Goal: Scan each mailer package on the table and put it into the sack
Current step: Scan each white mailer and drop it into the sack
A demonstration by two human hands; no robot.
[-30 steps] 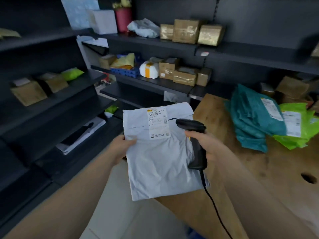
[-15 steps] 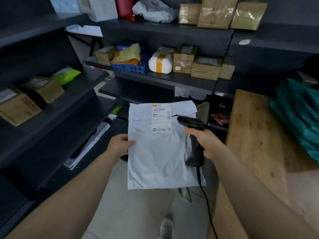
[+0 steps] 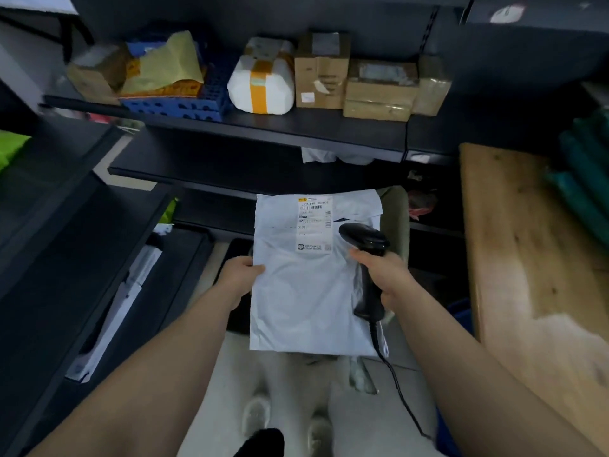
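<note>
Ahead of you a dark shelf [image 3: 263, 127] carries a blue crate [image 3: 184, 105] stuffed with yellow packets, a white parcel [image 3: 263, 84] banded with orange tape, and several cardboard boxes [image 3: 321, 74] side by side. A green packet [image 3: 11, 146] lies on the dark shelving at your far left. Nothing stands between your hands and the shelves.

To your right runs the wooden surface [image 3: 527, 258], with a pile of teal mailers [image 3: 580, 179] at its far edge, cut off by the frame. Below you is pale floor [image 3: 280, 367], with your shoes [image 3: 255, 413] showing.

Your left hand [image 3: 239, 275] pinches the left edge of the white mailer [image 3: 306, 291], thumb on top, holding it up over the floor, off the surface. Its label [image 3: 314, 224] faces you near the top. Your right hand [image 3: 382, 275] is curled round the handle of the black scanner [image 3: 364, 239], whose head lies just over the mailer's right side beside the label. Its cable [image 3: 395, 384] trails down towards you.

Compared with half a second ago, your grips are unchanged, but your view has tipped downward. The top shelf has left the frame, and the teal pile has slid further to the right edge.
</note>
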